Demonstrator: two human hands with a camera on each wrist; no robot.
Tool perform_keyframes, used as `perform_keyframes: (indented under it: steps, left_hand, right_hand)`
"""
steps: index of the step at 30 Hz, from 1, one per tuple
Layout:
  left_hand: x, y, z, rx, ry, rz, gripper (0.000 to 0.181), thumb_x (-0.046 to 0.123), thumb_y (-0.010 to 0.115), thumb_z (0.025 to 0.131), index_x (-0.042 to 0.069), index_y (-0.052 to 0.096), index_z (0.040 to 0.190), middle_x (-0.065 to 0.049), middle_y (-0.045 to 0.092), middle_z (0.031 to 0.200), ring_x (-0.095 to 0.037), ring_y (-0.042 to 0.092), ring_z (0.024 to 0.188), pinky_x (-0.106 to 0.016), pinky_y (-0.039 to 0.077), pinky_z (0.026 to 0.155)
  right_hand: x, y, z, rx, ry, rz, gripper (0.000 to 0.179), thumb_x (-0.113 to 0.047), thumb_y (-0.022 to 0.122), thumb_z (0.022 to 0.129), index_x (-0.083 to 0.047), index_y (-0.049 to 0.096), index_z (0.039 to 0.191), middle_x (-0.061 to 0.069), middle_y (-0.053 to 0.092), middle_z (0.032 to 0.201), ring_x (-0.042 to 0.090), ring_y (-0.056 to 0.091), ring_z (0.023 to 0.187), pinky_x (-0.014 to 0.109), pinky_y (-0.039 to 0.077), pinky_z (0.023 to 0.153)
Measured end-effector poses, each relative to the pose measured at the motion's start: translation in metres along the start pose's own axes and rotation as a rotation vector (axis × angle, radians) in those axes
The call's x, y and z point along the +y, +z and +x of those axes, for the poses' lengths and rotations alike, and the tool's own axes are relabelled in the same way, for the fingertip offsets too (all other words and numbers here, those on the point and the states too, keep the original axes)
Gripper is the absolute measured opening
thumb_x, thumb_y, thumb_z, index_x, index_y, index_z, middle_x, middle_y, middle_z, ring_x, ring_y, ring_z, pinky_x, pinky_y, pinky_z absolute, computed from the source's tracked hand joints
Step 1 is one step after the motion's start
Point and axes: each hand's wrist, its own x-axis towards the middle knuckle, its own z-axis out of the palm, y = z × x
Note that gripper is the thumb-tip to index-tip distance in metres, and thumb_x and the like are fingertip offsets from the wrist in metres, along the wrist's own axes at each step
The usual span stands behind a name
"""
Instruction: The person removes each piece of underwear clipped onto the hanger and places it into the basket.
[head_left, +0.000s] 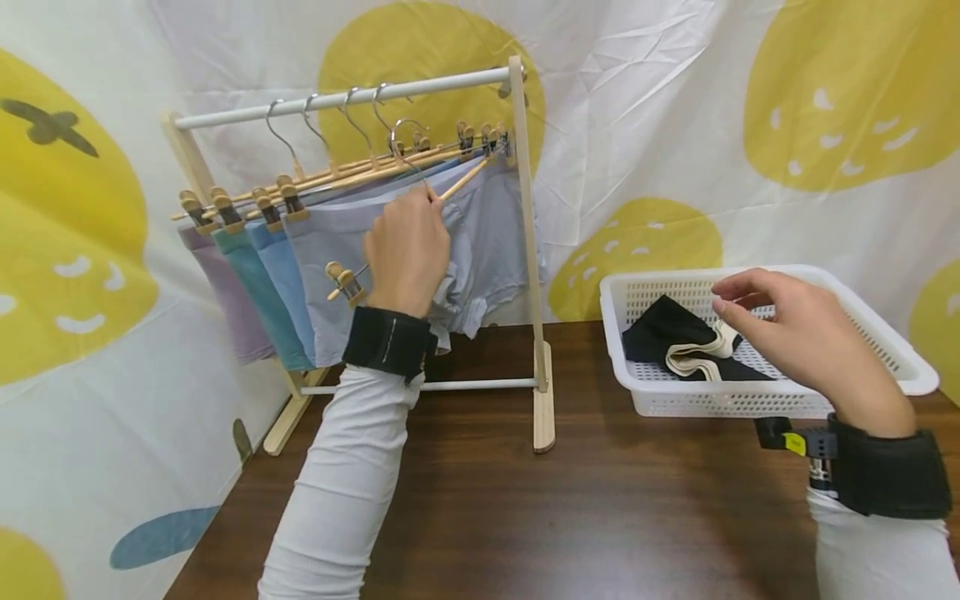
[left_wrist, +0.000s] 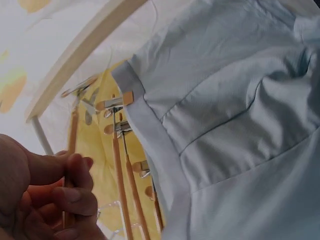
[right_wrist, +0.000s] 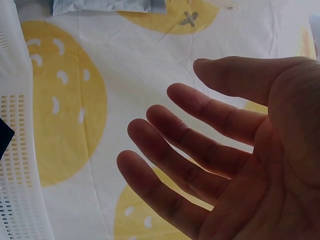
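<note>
My left hand (head_left: 408, 246) grips a wooden clip hanger (head_left: 462, 181) by its bar, in front of the clothes on a small rack (head_left: 528, 217). The hanger's metal hook sits below the rack's rail, and one clip (head_left: 345, 282) sticks out to the left of the hand. In the left wrist view, thumb and fingers curl round the hanger bar (left_wrist: 73, 132); no cloth shows on it. My right hand (head_left: 817, 333) hovers above a white basket (head_left: 652, 404), fingers relaxed and holding nothing. Inside lie a black garment (head_left: 663, 329) and a cream band (head_left: 686, 358).
Several shorts hang from clip hangers on the rack: purple (head_left: 232, 300), green (head_left: 266, 300), blue (head_left: 285, 267) and pale grey-blue (head_left: 495, 225). The rack stands on a dark wooden table (head_left: 592, 508). Behind it hangs a white cloth (head_left: 645, 108) with yellow shapes.
</note>
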Motion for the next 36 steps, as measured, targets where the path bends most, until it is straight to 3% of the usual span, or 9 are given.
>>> perform_keyframes:
  steps: [7,17,24,27,32,36]
  left_hand:
    - [0.012,-0.002,0.034,-0.021,0.040,0.089,0.033,0.026,0.043,0.103,0.003,0.065,0.115,-0.017,0.072,0.108,-0.038,0.066,0.090,-0.055,0.056,0.068]
    - [0.039,0.006,0.061,-0.055,0.114,0.168,0.028,0.008,0.040,0.098,0.005,0.068,0.096,-0.018,0.074,0.094,-0.037,0.068,0.082,-0.052,0.056,0.064]
    - [0.052,0.011,0.068,-0.124,0.124,0.203,0.028,0.009,0.039,0.099,0.010,0.059,0.079,-0.011,0.068,0.083,-0.029,0.064,0.072,-0.039,0.038,0.052]
    - [0.053,0.014,0.067,-0.139,0.135,0.204,0.030,0.009,0.037,0.100,0.010,0.058,0.078,-0.011,0.065,0.079,-0.028,0.062,0.070,-0.039,0.036,0.051]
    - [0.051,0.019,0.065,-0.148,0.133,0.200,0.032,0.006,0.039,0.097,0.013,0.043,0.066,-0.004,0.042,0.064,-0.021,0.048,0.058,-0.034,0.028,0.046]
    - [0.050,0.019,0.066,-0.152,0.123,0.208,0.033,0.007,0.040,0.097,0.015,0.040,0.064,-0.003,0.041,0.063,-0.021,0.048,0.058,-0.034,0.028,0.046]
  right_hand:
    - [0.001,0.001,-0.001,-0.005,0.004,0.007,0.049,-0.043,0.053,0.096,-0.003,0.062,0.123,0.029,0.066,0.116,0.042,0.058,0.105,0.062,0.048,0.081]
    - [0.002,0.000,-0.003,-0.008,-0.021,0.012,0.047,-0.041,0.054,0.096,-0.003,0.063,0.122,0.028,0.067,0.115,0.041,0.060,0.103,0.062,0.049,0.080]
    - [0.002,0.000,-0.002,-0.003,-0.030,0.009,0.046,-0.040,0.054,0.096,-0.002,0.063,0.122,0.027,0.067,0.116,0.041,0.059,0.104,0.063,0.050,0.080]
    - [0.002,0.000,-0.002,-0.005,-0.026,0.007,0.047,-0.040,0.054,0.096,-0.002,0.062,0.122,0.028,0.066,0.116,0.041,0.058,0.105,0.063,0.050,0.080]
    - [0.002,-0.002,-0.002,-0.003,-0.028,0.010,0.046,-0.041,0.054,0.096,-0.003,0.063,0.121,0.027,0.067,0.115,0.040,0.059,0.104,0.062,0.049,0.081]
    - [0.003,-0.002,-0.003,-0.001,-0.031,0.012,0.045,-0.040,0.054,0.096,-0.004,0.063,0.120,0.027,0.068,0.114,0.040,0.061,0.102,0.061,0.049,0.080]
